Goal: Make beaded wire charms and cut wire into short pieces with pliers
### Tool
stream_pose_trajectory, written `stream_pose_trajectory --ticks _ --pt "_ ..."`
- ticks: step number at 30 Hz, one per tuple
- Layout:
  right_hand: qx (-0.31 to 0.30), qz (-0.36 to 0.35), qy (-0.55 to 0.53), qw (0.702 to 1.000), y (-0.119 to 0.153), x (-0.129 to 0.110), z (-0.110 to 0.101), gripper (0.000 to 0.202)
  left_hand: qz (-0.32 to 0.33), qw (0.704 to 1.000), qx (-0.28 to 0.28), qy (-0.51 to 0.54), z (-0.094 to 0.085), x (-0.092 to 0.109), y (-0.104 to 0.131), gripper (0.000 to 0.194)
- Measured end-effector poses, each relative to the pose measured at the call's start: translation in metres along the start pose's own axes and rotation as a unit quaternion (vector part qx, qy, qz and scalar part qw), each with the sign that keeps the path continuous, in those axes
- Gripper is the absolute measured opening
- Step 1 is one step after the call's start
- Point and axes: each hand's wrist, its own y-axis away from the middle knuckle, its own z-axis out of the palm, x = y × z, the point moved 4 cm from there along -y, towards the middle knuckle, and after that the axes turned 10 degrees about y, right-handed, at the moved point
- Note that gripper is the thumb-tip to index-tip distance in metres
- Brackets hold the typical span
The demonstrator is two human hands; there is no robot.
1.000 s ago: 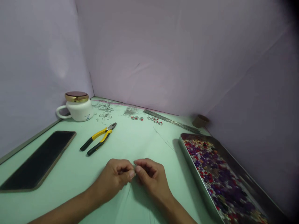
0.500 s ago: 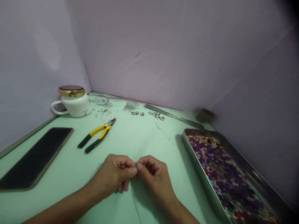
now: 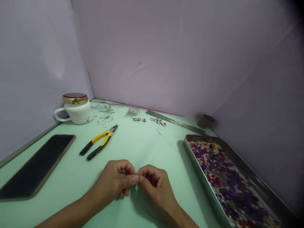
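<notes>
My left hand (image 3: 118, 180) and my right hand (image 3: 156, 184) meet fingertip to fingertip low in the middle of the head view. Each is closed in a pinch, thumb against forefinger. Between the tips is a thin wire (image 3: 137, 174), mostly covered by the fingers; whether a bead is on it I cannot tell. Ahead and to the left of my hands lie pliers (image 3: 101, 141) with yellow and black handles, their jaws pointing away. Finished-looking wire pieces with red and clear beads (image 3: 158, 121) rest farther back.
A metal tray (image 3: 201, 177) of mixed beads (image 3: 225, 180) stands at right. On the left are a phone (image 3: 38, 167) and a lidded white mug (image 3: 79, 113). Wire scraps (image 3: 104, 109), a bundle of straight wires (image 3: 175, 121) and a brown roll (image 3: 206, 121) lie at the back.
The whole view has shifted slightly, so everything on the table sits a little lower. Both hands keep their pinch. The wire strand that hung below them is now hardly visible.
</notes>
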Motion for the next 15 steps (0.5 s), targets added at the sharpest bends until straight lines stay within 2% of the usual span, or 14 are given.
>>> stream_pose_trajectory --ticks 4,7,11,15 --pt "-0.029 -0.007 0.006 1.0 0.0 -0.001 0.001 0.013 0.024 0.999 -0.006 0.032 0.0 0.002 0.0 0.022" --pt "-0.044 0.004 -0.012 0.999 -0.001 0.0 0.002 0.014 0.009 0.999 -0.015 0.043 0.0 0.004 0.001 0.021" --pt "-0.062 0.054 -0.096 0.992 -0.003 0.002 0.001 0.022 0.025 0.997 -0.059 0.03 -0.001 0.008 0.001 0.021" --pt "-0.091 0.111 -0.197 0.97 -0.005 0.008 0.001 0.027 0.076 0.995 -0.062 0.008 -0.008 0.013 0.0 0.016"
